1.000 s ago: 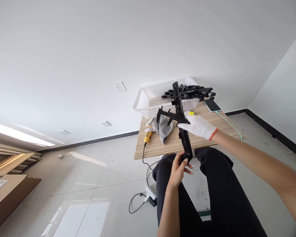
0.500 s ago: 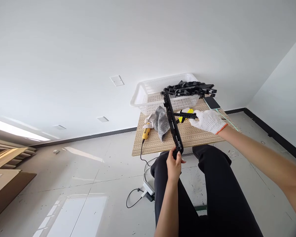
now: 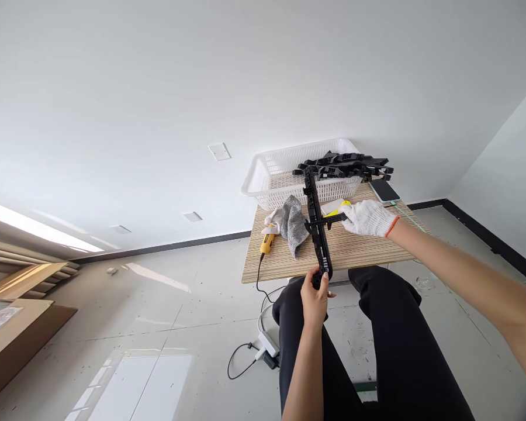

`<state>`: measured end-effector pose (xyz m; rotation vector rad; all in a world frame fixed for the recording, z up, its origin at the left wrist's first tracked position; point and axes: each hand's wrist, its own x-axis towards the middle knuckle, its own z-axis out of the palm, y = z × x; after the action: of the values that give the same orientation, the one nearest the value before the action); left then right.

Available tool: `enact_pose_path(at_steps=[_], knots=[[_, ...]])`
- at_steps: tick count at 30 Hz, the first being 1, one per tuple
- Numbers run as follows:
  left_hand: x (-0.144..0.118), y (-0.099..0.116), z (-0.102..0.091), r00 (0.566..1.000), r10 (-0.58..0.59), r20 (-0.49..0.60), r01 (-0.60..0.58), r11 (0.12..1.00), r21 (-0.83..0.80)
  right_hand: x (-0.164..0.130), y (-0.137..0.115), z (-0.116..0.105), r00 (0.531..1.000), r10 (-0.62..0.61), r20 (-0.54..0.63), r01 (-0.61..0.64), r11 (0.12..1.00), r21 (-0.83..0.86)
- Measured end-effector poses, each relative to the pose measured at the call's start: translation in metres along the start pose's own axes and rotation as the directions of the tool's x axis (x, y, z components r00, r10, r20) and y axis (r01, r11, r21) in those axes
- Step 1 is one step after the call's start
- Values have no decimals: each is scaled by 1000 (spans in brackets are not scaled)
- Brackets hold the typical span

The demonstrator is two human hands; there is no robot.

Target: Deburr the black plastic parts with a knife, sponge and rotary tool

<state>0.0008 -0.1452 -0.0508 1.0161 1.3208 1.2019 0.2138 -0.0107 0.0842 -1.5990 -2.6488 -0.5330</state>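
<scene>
My bare left hand (image 3: 315,298) grips the near end of a long black plastic part (image 3: 316,225), which stands slanted over the small wooden table (image 3: 368,248). My right hand (image 3: 367,217), in a white knit glove, holds a black caliper (image 3: 326,220) whose jaws sit across the middle of the part. A yellow tool (image 3: 338,207) lies just behind the caliper.
A white mesh basket (image 3: 272,178) stands at the table's back, with several black parts (image 3: 346,164) stacked across its right side. A grey cloth (image 3: 294,217), a yellow corded tool (image 3: 266,242) and a phone (image 3: 384,190) lie on the table. A power strip (image 3: 267,345) sits on the floor.
The long black part has swung a little more upright. My right hand brought the caliper in from the right and its jaws now sit across the part.
</scene>
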Motion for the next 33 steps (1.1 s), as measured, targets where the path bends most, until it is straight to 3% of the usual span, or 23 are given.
enact_pose_path(at_steps=[11,33], knots=[[-1,0,0,1000,11,-3,-11,1000,-26,0,-8,-2,990,90,109,-91,996,8],[-2,1,0,1000,8,0,-8,1000,14,-2,-7,-4,992,90,86,-95,994,48]])
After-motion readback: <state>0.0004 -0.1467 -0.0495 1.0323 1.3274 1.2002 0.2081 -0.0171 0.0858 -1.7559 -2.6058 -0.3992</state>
